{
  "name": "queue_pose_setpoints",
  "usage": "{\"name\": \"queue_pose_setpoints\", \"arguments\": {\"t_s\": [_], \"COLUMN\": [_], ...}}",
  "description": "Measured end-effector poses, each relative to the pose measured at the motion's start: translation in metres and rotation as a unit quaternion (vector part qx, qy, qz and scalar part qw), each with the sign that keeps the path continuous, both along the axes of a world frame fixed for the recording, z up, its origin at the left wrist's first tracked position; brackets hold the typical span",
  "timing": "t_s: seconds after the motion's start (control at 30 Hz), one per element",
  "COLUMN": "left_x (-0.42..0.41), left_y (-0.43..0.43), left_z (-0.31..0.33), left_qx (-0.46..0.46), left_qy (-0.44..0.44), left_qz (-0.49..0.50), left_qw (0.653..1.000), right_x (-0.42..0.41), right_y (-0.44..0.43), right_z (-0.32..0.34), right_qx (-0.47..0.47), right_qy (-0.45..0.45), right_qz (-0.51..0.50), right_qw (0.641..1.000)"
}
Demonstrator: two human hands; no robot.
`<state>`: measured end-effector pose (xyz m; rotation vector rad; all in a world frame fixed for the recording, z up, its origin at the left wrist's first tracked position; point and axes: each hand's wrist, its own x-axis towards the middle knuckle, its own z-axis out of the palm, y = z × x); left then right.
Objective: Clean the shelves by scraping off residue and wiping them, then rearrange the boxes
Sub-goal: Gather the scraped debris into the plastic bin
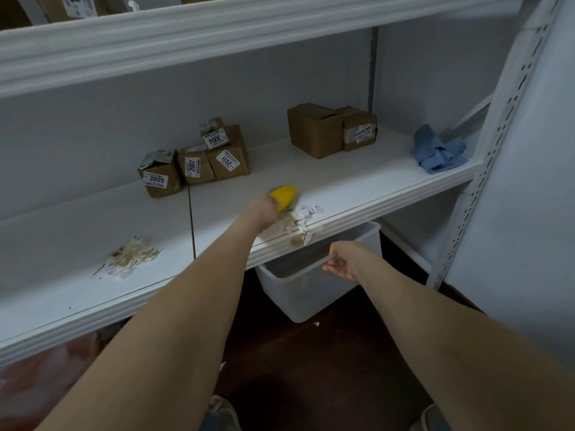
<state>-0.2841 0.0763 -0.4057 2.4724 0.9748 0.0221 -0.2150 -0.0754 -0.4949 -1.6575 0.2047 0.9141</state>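
Left hand (264, 212) grips a yellow scraper (283, 196), fingers curled round its handle, with the tool's lower end hidden behind the hand. It is held down against the white shelf (357, 181), close to the front edge. Just beside it lies a heap of scraps (299, 219) of white and tan paper, and some bits hang over the shelf lip. Right hand (343, 259) is lower, below the shelf edge, and holds the near rim of a clear plastic bin (306, 293), which stands on the dark floor (326, 362) under the heap.

A second heap (130, 258) lies further left on the shelf, well apart from the first. Toward the back stand four small brown boxes (196, 164) in a cluster, labelled 3005, 2007 and 2011, with 3004 perched on top. Two more cartons (314, 130) touch each other further right along the back. A crumpled blue cloth (438, 152) rests at the shelf's right end, near the perforated upright post (504, 119). An upper shelf (217, 35) runs overhead and carries more cardboard.
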Motion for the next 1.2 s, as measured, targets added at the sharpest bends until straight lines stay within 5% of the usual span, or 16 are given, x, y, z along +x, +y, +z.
{"name": "queue_pose_setpoints", "arguments": {"t_s": [0.2, 0.3, 0.43, 0.97, 1.07, 1.2], "left_x": [0.000, -0.010, -0.016, -0.012, -0.012, -0.020], "left_y": [-0.008, 0.000, 0.002, -0.058, -0.037, -0.012], "left_z": [0.005, 0.011, -0.002, 0.001, 0.005, -0.004], "left_qx": [-0.055, -0.008, 0.030, -0.007, 0.049, 0.122], "left_qy": [-0.001, -0.053, -0.002, -0.046, -0.066, 0.045], "left_qz": [-0.080, -0.043, 0.040, -0.127, -0.074, -0.004], "left_qw": [0.995, 0.998, 0.999, 0.991, 0.994, 0.991], "right_x": [-0.001, -0.001, -0.006, -0.009, -0.010, -0.012], "right_y": [0.000, 0.000, -0.003, -0.001, -0.005, -0.011], "right_z": [-0.004, -0.005, -0.001, 0.004, 0.008, 0.013], "right_qx": [0.006, 0.010, 0.019, 0.033, 0.034, 0.034], "right_qy": [-0.001, 0.009, 0.006, -0.011, -0.008, -0.009], "right_qz": [-0.003, -0.015, -0.027, -0.030, -0.040, -0.044], "right_qw": [1.000, 1.000, 0.999, 0.999, 0.999, 0.998]}}
